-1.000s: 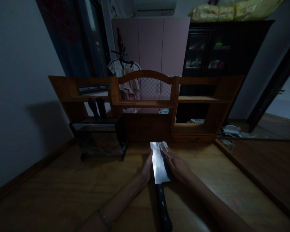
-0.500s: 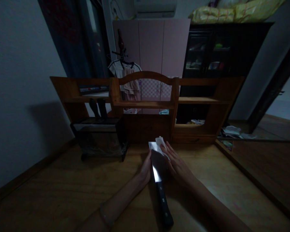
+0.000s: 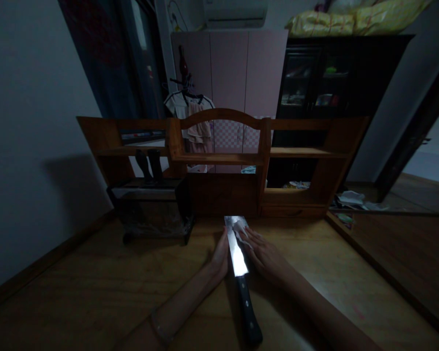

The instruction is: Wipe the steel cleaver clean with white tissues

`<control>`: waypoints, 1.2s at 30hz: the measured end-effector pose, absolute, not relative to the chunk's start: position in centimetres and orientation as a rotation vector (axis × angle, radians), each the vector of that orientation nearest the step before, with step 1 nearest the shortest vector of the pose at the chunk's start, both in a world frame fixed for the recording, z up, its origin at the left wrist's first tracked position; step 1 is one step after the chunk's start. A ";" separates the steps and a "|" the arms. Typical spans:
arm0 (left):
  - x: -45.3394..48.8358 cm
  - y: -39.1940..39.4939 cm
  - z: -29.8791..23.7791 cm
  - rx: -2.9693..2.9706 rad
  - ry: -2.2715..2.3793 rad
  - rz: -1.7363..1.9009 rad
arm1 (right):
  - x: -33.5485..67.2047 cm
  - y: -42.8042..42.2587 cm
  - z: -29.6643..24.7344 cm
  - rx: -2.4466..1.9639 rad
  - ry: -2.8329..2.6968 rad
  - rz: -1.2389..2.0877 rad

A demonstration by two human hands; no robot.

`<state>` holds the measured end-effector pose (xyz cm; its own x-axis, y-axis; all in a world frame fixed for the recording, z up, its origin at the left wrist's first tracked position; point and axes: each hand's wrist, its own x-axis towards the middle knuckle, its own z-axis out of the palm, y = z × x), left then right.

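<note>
A cleaver (image 3: 238,258) with a broad shiny blade and a black riveted handle points away from me over the wooden table, its handle toward my body. My left hand (image 3: 219,256) grips the blade along its left edge, with the fingers partly hidden beneath it. On the right side of the blade, my right hand (image 3: 265,253) presses a crumpled white tissue (image 3: 241,231) against the metal, its fingers closed over it. Neither hand touches the handle.
A knife block (image 3: 149,209) with two dark handles stands at the left on the table (image 3: 124,287). Behind the cleaver rises a wooden shelf unit (image 3: 219,158). A raised wooden edge (image 3: 373,258) runs along the table's right side.
My right hand has drawn the tissue a little toward me and down the blade, from its far right corner. My left hand and the cleaver stay almost in place.
</note>
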<state>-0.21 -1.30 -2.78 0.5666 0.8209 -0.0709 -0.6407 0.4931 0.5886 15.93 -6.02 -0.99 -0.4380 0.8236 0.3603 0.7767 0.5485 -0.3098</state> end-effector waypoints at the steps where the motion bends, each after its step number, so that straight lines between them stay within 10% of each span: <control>1: -0.2 -1.2 -2.8 0.553 0.362 0.920 | 16.2 -5.7 -1.3 -1.329 -2.296 0.108; 36: -0.3 -0.7 -3.4 0.561 0.374 0.961 | 16.3 -5.9 -0.9 -1.430 -2.191 -0.178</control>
